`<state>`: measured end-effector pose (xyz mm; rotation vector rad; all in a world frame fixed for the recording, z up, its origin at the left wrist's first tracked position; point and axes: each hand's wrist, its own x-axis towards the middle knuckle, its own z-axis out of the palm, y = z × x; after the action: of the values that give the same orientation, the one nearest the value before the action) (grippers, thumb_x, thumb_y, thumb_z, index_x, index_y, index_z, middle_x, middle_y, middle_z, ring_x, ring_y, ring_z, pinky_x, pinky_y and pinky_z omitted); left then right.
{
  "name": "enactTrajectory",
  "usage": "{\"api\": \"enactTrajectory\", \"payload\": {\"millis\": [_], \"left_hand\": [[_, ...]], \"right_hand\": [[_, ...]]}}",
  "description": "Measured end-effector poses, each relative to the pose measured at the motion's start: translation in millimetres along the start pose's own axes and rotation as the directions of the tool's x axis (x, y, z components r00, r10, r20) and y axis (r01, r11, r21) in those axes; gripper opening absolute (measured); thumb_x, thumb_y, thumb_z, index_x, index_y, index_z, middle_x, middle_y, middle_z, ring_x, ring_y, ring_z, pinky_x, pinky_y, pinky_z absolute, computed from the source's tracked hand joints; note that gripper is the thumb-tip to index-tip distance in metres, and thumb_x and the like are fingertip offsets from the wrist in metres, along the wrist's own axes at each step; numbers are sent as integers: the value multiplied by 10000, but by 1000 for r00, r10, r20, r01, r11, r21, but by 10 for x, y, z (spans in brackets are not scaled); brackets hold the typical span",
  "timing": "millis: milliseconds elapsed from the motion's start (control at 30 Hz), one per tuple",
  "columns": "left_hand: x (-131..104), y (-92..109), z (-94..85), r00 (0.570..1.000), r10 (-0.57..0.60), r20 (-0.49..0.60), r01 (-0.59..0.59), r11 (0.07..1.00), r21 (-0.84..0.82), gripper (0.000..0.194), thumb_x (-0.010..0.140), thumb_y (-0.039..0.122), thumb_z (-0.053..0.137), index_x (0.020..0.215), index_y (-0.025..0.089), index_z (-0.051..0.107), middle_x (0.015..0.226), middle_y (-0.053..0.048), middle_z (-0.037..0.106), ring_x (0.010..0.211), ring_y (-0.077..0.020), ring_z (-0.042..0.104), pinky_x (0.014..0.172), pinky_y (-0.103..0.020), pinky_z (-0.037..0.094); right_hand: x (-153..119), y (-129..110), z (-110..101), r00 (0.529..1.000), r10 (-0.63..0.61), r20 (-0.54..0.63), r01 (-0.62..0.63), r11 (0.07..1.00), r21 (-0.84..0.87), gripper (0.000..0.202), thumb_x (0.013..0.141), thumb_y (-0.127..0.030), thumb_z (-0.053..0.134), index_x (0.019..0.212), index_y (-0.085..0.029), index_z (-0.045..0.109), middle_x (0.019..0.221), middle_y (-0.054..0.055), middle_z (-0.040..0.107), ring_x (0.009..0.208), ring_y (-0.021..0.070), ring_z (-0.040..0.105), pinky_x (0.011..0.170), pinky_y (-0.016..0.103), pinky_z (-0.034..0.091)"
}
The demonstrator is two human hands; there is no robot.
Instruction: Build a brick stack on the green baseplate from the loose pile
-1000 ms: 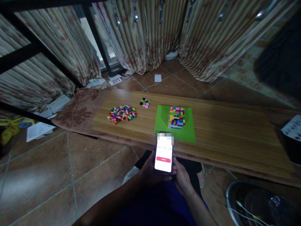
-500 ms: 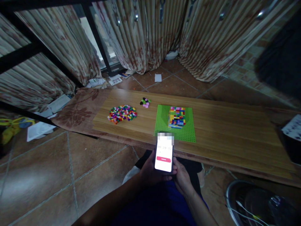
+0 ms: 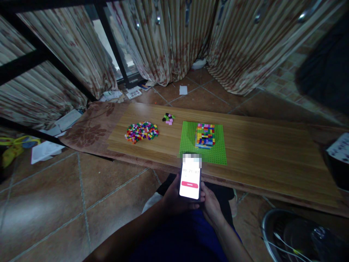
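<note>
A smartphone (image 3: 190, 178) with a bright white screen, a running timer and a red button is held upright over my lap. My left hand (image 3: 174, 198) grips it along the left side and bottom. On its lower right edge, the fingers of my right hand (image 3: 211, 203) are closed around it. Beyond the phone, a green studded baseplate (image 3: 219, 154) lies on the board, partly covered by the phone's top. A block built of multicoloured toy bricks (image 3: 205, 136) stands on the baseplate.
A heap of small coloured bricks (image 3: 141, 131) lies left on the wooden board (image 3: 261, 156), with a smaller group of pink, black and green bricks (image 3: 168, 118) behind it. A metal basin (image 3: 268, 233) with white cables is on the floor at right. Curtains (image 3: 169, 43) hang behind.
The timer on the phone screen has run on from about 20 to 21 seconds. Both hands and the bricks have stayed in place.
</note>
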<state>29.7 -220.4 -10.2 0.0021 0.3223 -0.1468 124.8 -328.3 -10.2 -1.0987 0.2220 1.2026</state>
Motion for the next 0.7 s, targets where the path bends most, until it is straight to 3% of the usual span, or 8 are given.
{"api": "enactTrajectory", "payload": {"millis": [367,700], "left_hand": [[-6,8,38,1000,4,11,-4,1000,-8,759,888,678,258,1302,97,520,1107,-204,681,999,-300,664,802,-370,469],[-1,3,32,999,1,-50,0,1000,15,786,876,697,263,1257,74,556,1083,-197,693,968,-295,675,780,-363,485]], "right_hand": [[-5,-2,0,1000,-20,-14,20,999,-27,399,723,-554,702,692,-176,578,472,-106,332,378,31,295,343,166,376],[11,1,-6,998,-55,-25,52,993,-106,410,711,-586,688,730,-188,594,467,-97,371,369,42,307,339,177,366]]}}
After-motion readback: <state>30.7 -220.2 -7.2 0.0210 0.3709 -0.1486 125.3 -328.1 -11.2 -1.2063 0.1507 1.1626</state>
